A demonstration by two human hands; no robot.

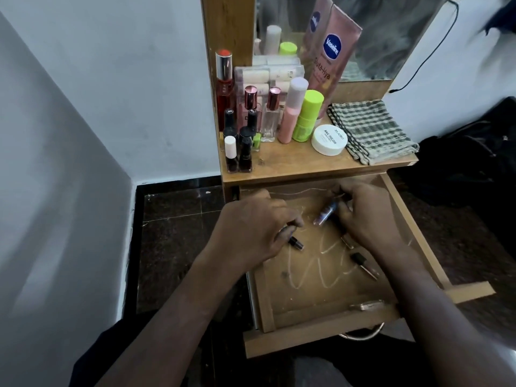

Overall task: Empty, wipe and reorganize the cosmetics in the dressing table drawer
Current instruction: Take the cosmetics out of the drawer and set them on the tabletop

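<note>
Head view. Step in hand, as I judge it: emptying, nearly done; wiping and reorganizing not yet begun.

Drawer (413,219): pulled fully out below the table (293,163). Contents: a few small items on a dusty floor streaked with pale marks.
- Item 1: dark tube (326,212), grasped in the curled fingers of my right hand (365,216), toward the back of the drawer.
- Item 2: small dark bottle (296,243), at the tips of my left hand (251,230), whose fingers are curled down over it; I take them to be pinching its near end, though the hand covers most of it.
- Item 3: slim dark stick (363,265), lying loose toward the right side.
- Item 4: a small metallic piece (365,305) against the front wall; what it is I cannot tell.

Table top: nail polish bottles (237,152), perfume bottles, pink and green containers, a white jar (329,139), a pink lotion tube (335,51), all upright and crowded left; a folded checked cloth (371,129) on the right.

Next move calls for lifting both held items onto the table, collecting items 3 and 4, then taking the cloth.
</note>
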